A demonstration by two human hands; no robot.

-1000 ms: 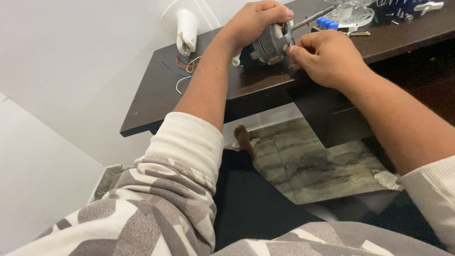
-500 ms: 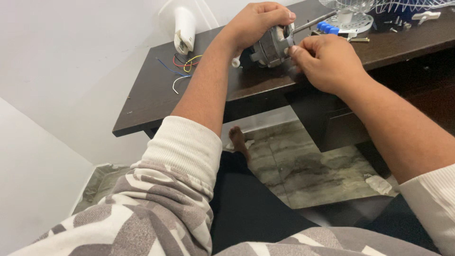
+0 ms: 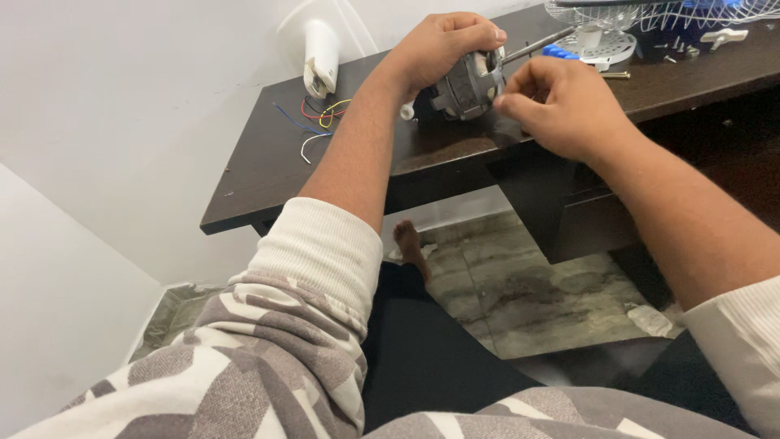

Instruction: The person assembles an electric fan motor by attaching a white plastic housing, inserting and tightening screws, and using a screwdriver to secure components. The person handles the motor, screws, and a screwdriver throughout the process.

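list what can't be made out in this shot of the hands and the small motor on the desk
Head view only:
- Top of the motor: covered by the left hand.
- Whatever the right hand pinches at the motor: too small, hidden by its fingertips.
- Wire fan guard: cut off by the top edge.
- Screws beside it: too small to count.
- Where the coloured wires end: unclear near the white housing.
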